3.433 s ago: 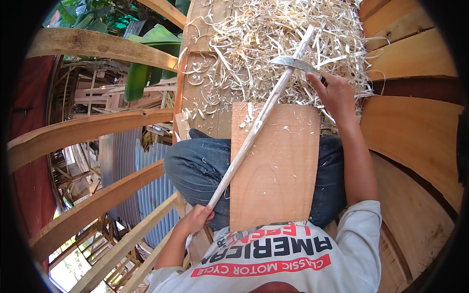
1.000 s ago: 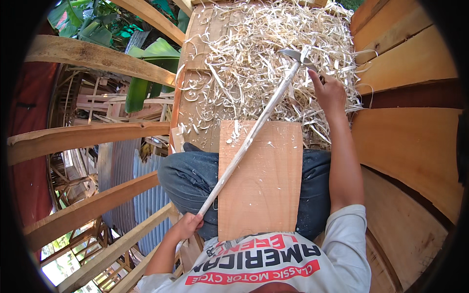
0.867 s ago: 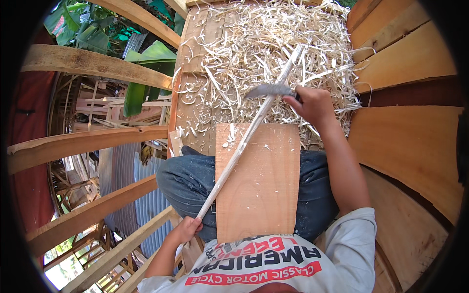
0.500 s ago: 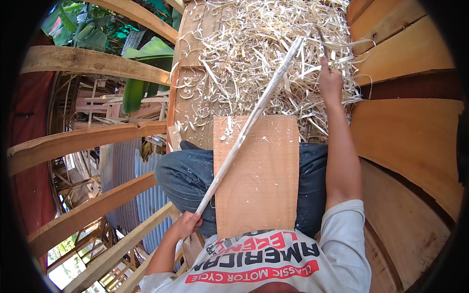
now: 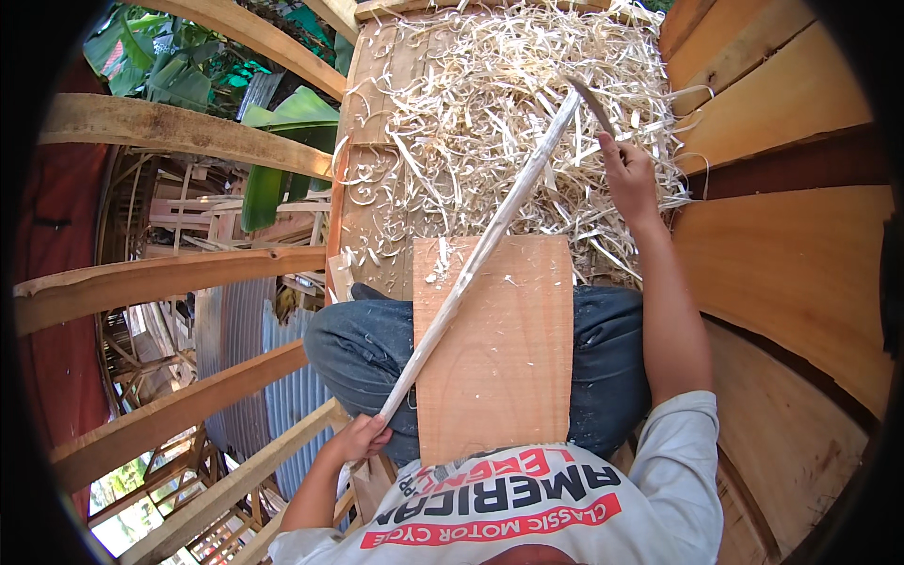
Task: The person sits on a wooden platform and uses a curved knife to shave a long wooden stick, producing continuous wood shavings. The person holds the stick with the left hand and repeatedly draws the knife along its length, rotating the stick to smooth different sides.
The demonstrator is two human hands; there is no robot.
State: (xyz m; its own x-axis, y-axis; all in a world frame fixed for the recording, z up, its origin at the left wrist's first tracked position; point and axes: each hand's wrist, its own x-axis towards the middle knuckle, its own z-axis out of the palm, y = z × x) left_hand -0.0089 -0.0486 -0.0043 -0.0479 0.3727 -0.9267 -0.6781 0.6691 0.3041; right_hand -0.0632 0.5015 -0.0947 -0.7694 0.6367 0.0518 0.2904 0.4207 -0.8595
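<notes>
My left hand (image 5: pixel 363 436) is closed around the lower end of a long, pale, peeled wooden stick (image 5: pixel 468 268). The stick slants up and to the right across a flat rectangular board (image 5: pixel 508 348) on my lap. My right hand (image 5: pixel 629 176) grips a knife (image 5: pixel 592 105) with a dark, slightly curved blade; its fingers hide the handle. The blade's tip is beside the far end of the stick; I cannot tell whether they touch. A few small chips lie on the board.
Curly wood shavings (image 5: pixel 471 113) heap over the plank floor (image 5: pixel 372 202) ahead of me. A wall of wooden boards (image 5: pixel 782 254) rises on the right. Open wooden rails (image 5: pixel 169 273) run along the left, with banana leaves (image 5: pixel 292 118) and corrugated sheets (image 5: pixel 287 377) beyond.
My right hand has come slightly nearer, and the knife blade now tilts left toward the stick's far end. The stick's far end has dipped a little toward me; my left hand keeps its hold.
</notes>
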